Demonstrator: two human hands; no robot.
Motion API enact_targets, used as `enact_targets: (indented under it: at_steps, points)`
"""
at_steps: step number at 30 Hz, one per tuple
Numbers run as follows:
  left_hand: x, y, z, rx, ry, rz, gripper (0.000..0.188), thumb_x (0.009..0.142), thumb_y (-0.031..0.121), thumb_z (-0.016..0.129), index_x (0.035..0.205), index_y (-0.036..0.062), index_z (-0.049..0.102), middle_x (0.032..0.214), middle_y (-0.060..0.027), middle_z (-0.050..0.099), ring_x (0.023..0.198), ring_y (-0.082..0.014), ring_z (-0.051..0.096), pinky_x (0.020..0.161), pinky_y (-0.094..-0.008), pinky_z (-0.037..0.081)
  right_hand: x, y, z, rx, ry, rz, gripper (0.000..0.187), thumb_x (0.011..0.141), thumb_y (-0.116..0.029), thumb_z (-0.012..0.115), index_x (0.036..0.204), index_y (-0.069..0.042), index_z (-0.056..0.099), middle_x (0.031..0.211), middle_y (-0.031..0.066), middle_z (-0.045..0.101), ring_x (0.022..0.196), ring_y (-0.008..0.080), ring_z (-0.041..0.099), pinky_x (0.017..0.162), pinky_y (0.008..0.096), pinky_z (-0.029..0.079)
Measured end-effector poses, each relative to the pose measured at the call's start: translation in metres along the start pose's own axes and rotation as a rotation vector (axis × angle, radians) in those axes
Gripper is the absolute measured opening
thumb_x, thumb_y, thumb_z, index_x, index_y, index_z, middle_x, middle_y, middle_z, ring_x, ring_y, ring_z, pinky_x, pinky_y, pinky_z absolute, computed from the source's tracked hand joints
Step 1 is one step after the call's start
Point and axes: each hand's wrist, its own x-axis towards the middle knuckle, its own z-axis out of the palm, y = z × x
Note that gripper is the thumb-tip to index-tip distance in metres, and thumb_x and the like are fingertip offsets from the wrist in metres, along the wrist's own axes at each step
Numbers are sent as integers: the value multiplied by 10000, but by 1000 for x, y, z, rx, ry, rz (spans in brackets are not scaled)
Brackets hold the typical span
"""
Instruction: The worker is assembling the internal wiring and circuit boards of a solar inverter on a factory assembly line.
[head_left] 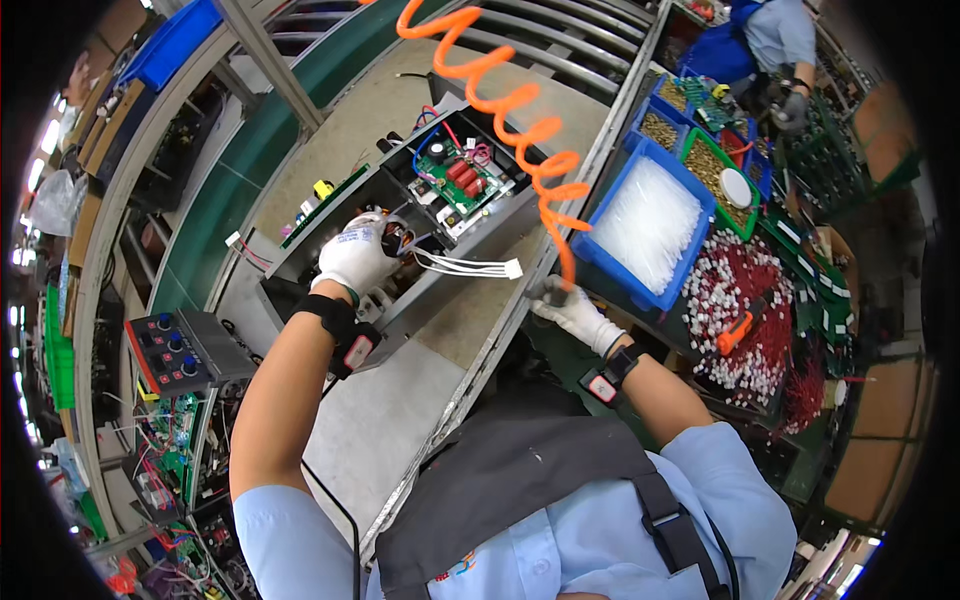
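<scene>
My left hand (355, 255), in a white glove, reaches into a long grey metal housing (450, 270). Its fingers are closed around a dark round part (396, 238) with copper-coloured spots, perhaps a wound coil. White wires (465, 264) run beside it over the housing's near wall and end in a white plug (513, 268). Farther along the housing sits a green circuit board (462, 183) with red components. At the bench's metal edge, my gloved right hand (578, 315) is curled at the lower end of an orange coiled hose (515, 100); any tool there is hidden.
Right of the bench are a blue bin (650, 225) of clear thin pieces, a green tray (715, 165) of small metal parts and a heap of red-and-white leads (735, 310) with an orange-handled tool (740, 328). A control box (183, 350) stands left. A co-worker's gloved hand (790, 112) works at upper right.
</scene>
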Motion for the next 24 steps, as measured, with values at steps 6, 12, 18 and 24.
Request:
enact_targets:
  at_steps: [6,12,18,24]
  points:
    - [0,-3,3,-172,20,-64,586,773,404,703,1220,61,543,1261,-151,548,1144,-298,557,956,-333,450,-10,17,-22,67,-45,-72,237,854,-137,675,1053,-50,580,826,-42,544,764,44,481,671,215,432]
    - [-20,12,-15,-485,35,-300,442,837,301,686,1155,9,589,847,-89,657,755,-187,612,704,-334,485,-21,15,-33,-17,-67,212,295,895,-202,639,1138,-40,596,913,5,613,790,104,554,691,269,492]
    - [-11,7,-38,-997,-41,-189,365,832,240,667,1022,-72,649,836,-86,665,733,-144,599,673,-284,492,-34,-131,-76,-76,-718,131,396,960,-321,551,1113,35,632,1017,152,675,904,193,630,840,318,500]
    - [-57,-7,-99,53,-116,-34,290,761,247,584,976,70,666,879,-180,670,851,-334,652,741,-390,517,70,-287,0,-408,-375,-749,292,958,-203,493,1120,16,599,1020,164,649,946,304,631,827,350,486]
